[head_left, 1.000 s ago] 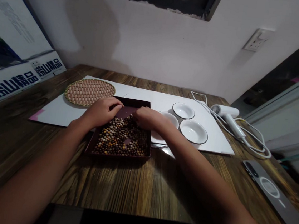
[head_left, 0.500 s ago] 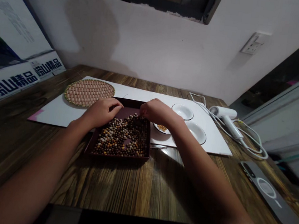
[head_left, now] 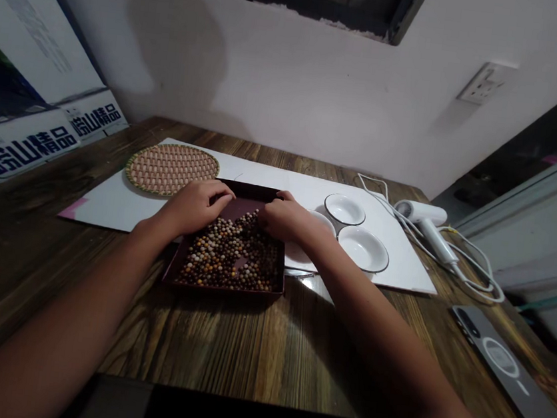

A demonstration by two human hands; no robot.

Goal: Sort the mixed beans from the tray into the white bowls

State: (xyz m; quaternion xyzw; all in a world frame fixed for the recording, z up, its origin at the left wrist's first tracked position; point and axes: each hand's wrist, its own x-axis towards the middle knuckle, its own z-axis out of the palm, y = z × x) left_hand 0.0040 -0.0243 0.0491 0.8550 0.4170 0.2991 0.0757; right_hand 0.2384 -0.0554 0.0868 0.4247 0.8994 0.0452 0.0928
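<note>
A dark brown square tray (head_left: 229, 288) sits on the wooden table and holds several small mixed beads (head_left: 230, 260) in brown, tan and orange. My left hand (head_left: 197, 205) rests over the tray's far left part, fingers curled down onto the beads. Over the tray's far right part lies my right hand (head_left: 284, 220), its fingers bent and pinched among the beads. What either hand holds is too small to see. Three white dishes stand to the right: one (head_left: 324, 222) partly hidden behind my right hand, one (head_left: 344, 209) further back, one (head_left: 363, 249) nearer.
A round woven mat (head_left: 172, 169) lies at the left on a white sheet (head_left: 108, 206). A white hair dryer (head_left: 425, 222) with its cord lies at the right, a grey phone (head_left: 509, 368) nearer. Printed boxes (head_left: 20, 132) lean at the far left.
My right hand has come back down from above the near dish onto the beads at the tray's right side. The left hand has stayed in place.
</note>
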